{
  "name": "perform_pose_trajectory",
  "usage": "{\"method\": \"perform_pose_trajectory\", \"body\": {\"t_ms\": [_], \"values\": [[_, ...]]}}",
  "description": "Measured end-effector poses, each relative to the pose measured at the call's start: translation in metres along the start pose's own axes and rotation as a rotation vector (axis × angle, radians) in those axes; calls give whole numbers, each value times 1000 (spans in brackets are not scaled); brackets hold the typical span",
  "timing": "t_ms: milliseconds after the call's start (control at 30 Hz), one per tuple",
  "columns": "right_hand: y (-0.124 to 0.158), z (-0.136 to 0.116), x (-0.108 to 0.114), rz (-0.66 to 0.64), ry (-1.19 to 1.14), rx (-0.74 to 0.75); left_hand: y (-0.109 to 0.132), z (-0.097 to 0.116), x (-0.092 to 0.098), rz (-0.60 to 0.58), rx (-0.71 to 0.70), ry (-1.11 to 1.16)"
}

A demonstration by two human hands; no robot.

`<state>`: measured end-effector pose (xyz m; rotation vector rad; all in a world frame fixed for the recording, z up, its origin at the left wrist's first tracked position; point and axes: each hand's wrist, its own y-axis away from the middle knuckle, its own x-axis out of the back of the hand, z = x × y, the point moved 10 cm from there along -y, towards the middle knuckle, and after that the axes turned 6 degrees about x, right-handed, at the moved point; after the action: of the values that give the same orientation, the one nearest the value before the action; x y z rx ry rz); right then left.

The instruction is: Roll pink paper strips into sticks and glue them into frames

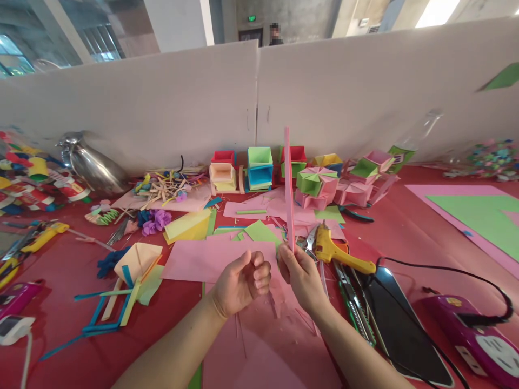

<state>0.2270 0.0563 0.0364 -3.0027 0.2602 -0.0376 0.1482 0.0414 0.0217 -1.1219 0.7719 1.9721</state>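
Note:
A long pink paper strip (pixel 288 189) stands upright, its lower end pinched between the thumb and fingers of my right hand (pixel 299 273). To the left of it, and apart from it, is my left hand (pixel 245 281), with the fingers curled in and the thumb raised; I see nothing held there. Below both hands lies a large pink sheet (pixel 263 346) with thin paper slivers on it. Another pink sheet (pixel 190 259) spreads behind my left hand. Just right of my right hand rests a yellow hot glue gun (pixel 334 249).
Folded paper boxes (pixel 259 167) and pink paper shapes (pixel 318 186) line the back near a white partition (pixel 162 108). On the right are cutter knives (pixel 354 308), a phone (pixel 405 324) and a purple power strip (pixel 472 340). At left, a paper-strip construction (pixel 109 308) and a metal jug (pixel 91 165).

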Motion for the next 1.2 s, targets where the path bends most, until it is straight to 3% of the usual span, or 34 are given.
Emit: {"method": "perform_pose_trajectory", "body": {"t_ms": [267,400,633,767,833,933,1000,1200], "values": [[0,-13,0,-27,179,73,-2,13,20,152,-104,-96],[3,-3,-5,-42,136,-11,2,25,29,258,-190,-208],[4,11,-12,-94,-13,-115,11,42,24,341,-295,-522],[11,17,-30,-253,-164,-244,25,64,25,499,-467,-738],[18,19,-42,-352,-221,-305,26,66,24,513,-495,-738],[29,23,-54,-451,-236,-354,15,50,21,399,-364,-695],[34,27,-56,-508,-165,-353,13,44,26,395,-317,-634],[28,24,-44,-569,162,-179,24,69,42,492,-507,-409]]}}
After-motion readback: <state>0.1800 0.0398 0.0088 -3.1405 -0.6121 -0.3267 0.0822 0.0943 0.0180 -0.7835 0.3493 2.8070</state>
